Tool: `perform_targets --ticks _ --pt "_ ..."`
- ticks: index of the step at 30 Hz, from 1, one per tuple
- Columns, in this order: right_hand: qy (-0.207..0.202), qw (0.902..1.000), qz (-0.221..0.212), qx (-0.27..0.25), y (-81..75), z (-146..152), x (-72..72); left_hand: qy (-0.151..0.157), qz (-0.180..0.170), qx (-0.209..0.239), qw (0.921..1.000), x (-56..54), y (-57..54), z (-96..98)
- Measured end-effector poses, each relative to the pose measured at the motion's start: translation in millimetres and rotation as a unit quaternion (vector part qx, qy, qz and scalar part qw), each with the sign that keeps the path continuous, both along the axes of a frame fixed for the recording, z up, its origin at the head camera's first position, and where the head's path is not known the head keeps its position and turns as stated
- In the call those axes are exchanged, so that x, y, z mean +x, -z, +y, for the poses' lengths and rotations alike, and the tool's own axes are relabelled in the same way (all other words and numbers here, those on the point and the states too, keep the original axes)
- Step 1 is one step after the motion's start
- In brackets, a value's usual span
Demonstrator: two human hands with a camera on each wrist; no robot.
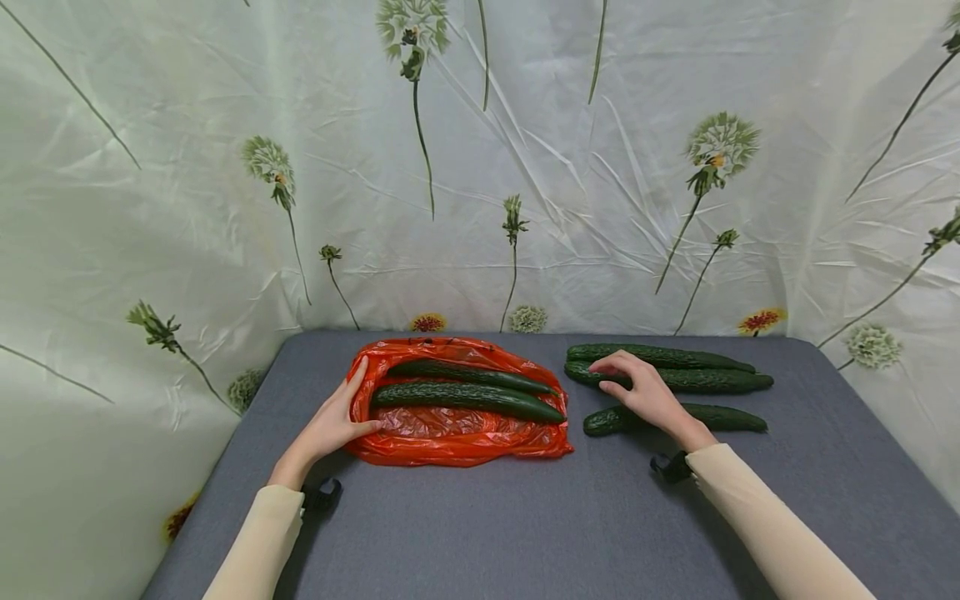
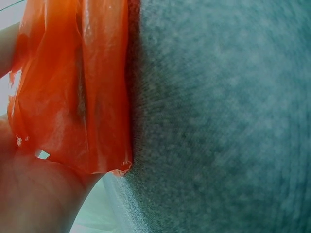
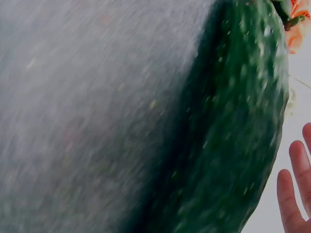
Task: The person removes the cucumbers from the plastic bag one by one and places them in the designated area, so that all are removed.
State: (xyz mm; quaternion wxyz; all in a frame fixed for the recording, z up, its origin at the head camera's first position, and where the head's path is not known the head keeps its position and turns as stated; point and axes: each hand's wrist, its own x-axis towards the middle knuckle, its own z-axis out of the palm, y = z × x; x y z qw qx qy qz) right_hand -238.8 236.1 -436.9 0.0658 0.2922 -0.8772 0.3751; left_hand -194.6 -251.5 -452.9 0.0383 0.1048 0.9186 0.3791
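Note:
A red plastic bag (image 1: 450, 450) lies with its mouth spread, and two dark green cucumbers (image 1: 468, 398) rest side by side in it. My left hand (image 1: 333, 429) holds the bag's left end, thumb at the near rim and fingers along the far side. In the left wrist view the red film (image 2: 53, 107) covers part of that hand. My right hand (image 1: 641, 387) hovers over the loose cucumbers with bent, parted fingers and nothing in its grasp. Under its wrist lies the front cucumber (image 1: 723, 417); beyond it are a middle cucumber (image 1: 712, 382) and a back cucumber (image 1: 667, 357).
A grey cloth-covered table (image 1: 480, 525) bears everything. Behind it and to the sides hangs a pale curtain (image 1: 600, 208) printed with dandelions. Dark straps with small devices (image 1: 672, 468) sit at both wrists.

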Motion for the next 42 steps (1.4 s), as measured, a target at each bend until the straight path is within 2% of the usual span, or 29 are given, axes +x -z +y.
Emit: perform_targets --ticks 21,42 --pt "-0.056 0.9977 -0.027 -0.027 -2.0 -53.2 -5.2 0.001 0.001 0.006 1.0000 -2.4 3.7 -1.2" --pt "-0.104 0.9937 -0.027 -0.034 -5.5 -105.7 -5.2 0.004 0.006 0.006 1.0000 -3.5 2.2 0.5"
